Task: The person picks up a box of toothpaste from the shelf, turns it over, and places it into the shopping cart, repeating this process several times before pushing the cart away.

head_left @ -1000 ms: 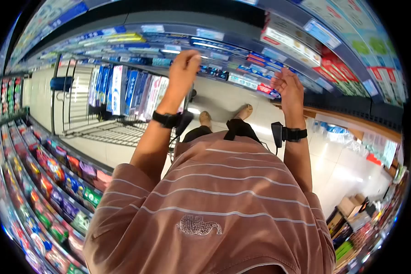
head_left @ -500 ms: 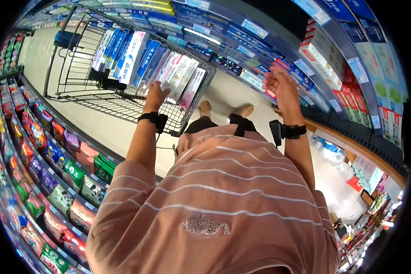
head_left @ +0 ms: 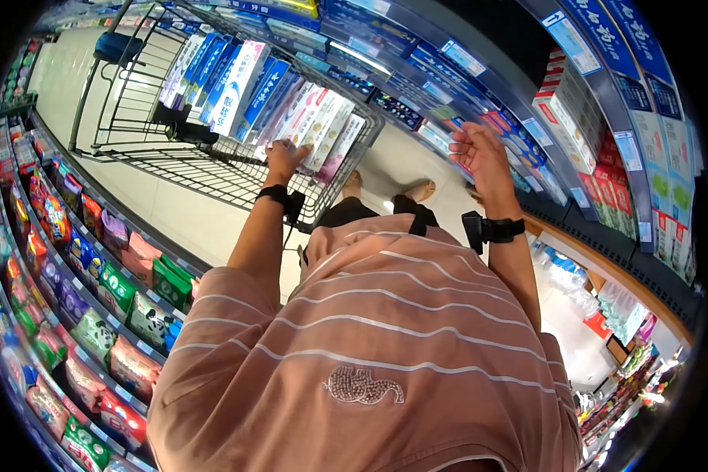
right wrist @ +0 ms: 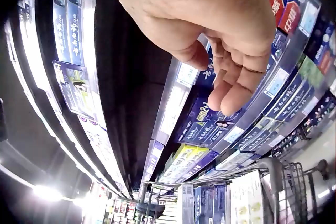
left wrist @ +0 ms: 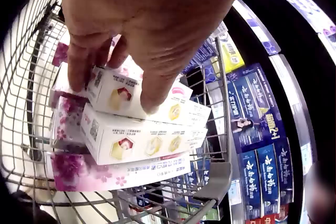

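Note:
My left hand (head_left: 287, 160) reaches into the wire shopping cart (head_left: 173, 171). In the left wrist view, its thumb and fingers pinch a white toothpaste box (left wrist: 119, 99) with hexagon pictures. A matching white box (left wrist: 126, 139) lies under that one, and a box with pink flowers (left wrist: 86, 175) is lower still. More blue and white boxes (head_left: 236, 88) stand in a row in the cart. My right hand (head_left: 484, 161) hovers before the shelf, holding nothing, its fingers loosely bent. In the right wrist view, the fingers overlap blue toothpaste boxes (right wrist: 202, 124) on the shelf.
Toothpaste shelves (head_left: 448, 59) run along the far side and right, with red-and-white boxes (head_left: 566, 110) on one level. Shelves of colourful packets (head_left: 118, 287) line the left. My feet stand on the pale floor (head_left: 385, 157) beside the cart.
My left hand has moved from in front of the shelf down and left into the cart, onto a white box. The right hand stays raised by the shelf. The view has shifted, showing more cart.

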The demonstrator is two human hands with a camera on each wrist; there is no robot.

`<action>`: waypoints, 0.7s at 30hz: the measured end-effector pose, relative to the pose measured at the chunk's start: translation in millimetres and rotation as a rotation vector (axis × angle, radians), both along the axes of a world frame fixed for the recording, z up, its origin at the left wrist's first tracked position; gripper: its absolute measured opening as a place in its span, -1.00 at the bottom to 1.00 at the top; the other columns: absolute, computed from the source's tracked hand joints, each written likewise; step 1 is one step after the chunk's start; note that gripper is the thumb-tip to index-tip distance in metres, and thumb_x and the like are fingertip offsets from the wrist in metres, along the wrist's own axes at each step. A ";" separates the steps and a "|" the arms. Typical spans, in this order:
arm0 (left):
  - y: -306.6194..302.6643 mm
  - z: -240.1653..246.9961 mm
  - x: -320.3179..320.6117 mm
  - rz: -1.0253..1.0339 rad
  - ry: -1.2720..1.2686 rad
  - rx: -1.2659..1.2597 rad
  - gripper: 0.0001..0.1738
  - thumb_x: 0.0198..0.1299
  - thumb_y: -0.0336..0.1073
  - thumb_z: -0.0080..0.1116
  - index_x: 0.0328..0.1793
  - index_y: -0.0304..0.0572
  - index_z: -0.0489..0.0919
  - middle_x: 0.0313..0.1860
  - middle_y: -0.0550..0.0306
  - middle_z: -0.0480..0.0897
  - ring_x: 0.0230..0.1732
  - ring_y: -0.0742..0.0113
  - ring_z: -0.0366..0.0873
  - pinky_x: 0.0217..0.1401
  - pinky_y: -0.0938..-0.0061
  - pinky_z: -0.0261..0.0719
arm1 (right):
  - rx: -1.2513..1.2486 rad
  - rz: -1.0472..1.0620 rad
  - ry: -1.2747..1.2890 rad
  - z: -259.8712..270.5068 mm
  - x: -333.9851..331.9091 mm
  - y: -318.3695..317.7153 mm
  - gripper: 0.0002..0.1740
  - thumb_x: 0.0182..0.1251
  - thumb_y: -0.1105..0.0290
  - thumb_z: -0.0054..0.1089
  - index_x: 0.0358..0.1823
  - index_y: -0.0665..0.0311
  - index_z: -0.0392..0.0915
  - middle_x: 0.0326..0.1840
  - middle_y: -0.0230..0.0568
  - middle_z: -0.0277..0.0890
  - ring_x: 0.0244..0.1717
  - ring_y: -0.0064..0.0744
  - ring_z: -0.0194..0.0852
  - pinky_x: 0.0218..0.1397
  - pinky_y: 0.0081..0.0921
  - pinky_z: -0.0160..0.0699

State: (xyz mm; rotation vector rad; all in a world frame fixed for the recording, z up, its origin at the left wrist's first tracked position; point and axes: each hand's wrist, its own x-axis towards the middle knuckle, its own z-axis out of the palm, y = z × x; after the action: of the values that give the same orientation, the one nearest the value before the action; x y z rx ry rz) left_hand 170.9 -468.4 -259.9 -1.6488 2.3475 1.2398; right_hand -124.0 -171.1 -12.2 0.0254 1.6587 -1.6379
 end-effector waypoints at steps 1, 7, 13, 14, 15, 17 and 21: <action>0.1 -7.3 0.9 0.025 0.028 -0.058 -0.13 -0.08 0.07 0.58 0.13 -0.59 0.55 -0.09 -0.25 0.68 -0.21 0.09 0.65 0.00 0.28 0.67 | 0.001 0.003 -0.006 -0.3 0.5 -1.4 -0.71 0.54 0.38 -0.04 0.12 0.39 0.50 -0.13 -0.09 0.64 -0.21 -0.31 0.69 -0.12 -0.37 0.74; 8.4 -9.4 -0.6 0.209 0.187 0.232 0.03 -0.13 0.13 0.59 0.29 -0.57 0.44 0.20 -0.43 0.39 0.25 -0.20 0.37 0.37 0.21 0.41 | -0.002 0.030 -0.025 -4.9 -0.1 -5.9 -0.72 0.55 0.37 -0.04 0.11 0.40 0.49 -0.13 -0.08 0.64 -0.21 -0.30 0.69 -0.11 -0.37 0.74; 2.4 7.1 11.8 0.189 0.325 0.406 0.00 -0.05 0.15 0.54 0.28 -0.61 0.47 0.01 -0.24 0.63 0.00 -0.01 0.59 0.14 0.31 0.56 | -0.008 0.040 -0.042 -7.2 -1.4 -4.0 -0.71 0.56 0.35 -0.03 0.11 0.41 0.49 -0.13 -0.08 0.64 -0.21 -0.30 0.69 -0.10 -0.37 0.73; 3.5 23.5 12.6 0.234 0.348 0.492 -0.06 -0.01 0.19 0.50 0.22 -0.57 0.52 -0.11 -0.06 0.69 -0.16 0.18 0.62 -0.03 0.42 0.60 | -0.012 0.040 -0.045 -7.2 -1.8 -2.9 -0.71 0.56 0.35 -0.03 0.11 0.41 0.49 -0.13 -0.08 0.64 -0.21 -0.30 0.69 -0.10 -0.37 0.73; 1.7 68.6 5.0 0.224 0.331 0.580 -0.14 0.01 0.18 0.48 0.16 -0.51 0.56 -0.12 0.02 0.66 -0.17 0.31 0.60 -0.12 0.48 0.58 | -0.016 0.042 -0.041 -6.5 -1.9 -2.1 -0.71 0.56 0.35 -0.03 0.11 0.41 0.49 -0.13 -0.08 0.64 -0.21 -0.30 0.69 -0.11 -0.37 0.73; -6.9 83.3 6.4 0.264 0.388 0.633 -0.22 0.05 0.17 0.46 0.10 -0.44 0.58 -0.15 0.02 0.65 -0.20 0.36 0.59 -0.21 0.52 0.57 | -0.026 0.047 -0.037 -4.9 -1.0 -1.7 -0.71 0.56 0.35 -0.02 0.11 0.41 0.49 -0.13 -0.08 0.64 -0.21 -0.31 0.69 -0.12 -0.38 0.74; -14.4 135.2 9.1 0.232 0.527 0.718 -0.29 0.21 0.11 0.33 0.14 -0.48 0.56 -0.11 -0.01 0.67 -0.22 0.36 0.67 -0.27 0.58 0.59 | -0.016 0.074 -0.052 -10.3 -3.4 -3.4 -0.69 0.55 0.33 0.00 0.13 0.39 0.49 -0.12 -0.08 0.64 -0.21 -0.32 0.70 -0.13 -0.39 0.74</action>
State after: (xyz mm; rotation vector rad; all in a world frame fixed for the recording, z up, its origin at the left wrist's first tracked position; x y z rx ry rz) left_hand 180.0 -482.9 -124.7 -1.4658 1.5489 2.4286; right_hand -127.4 -174.5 -22.5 -0.0012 1.5889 -1.5816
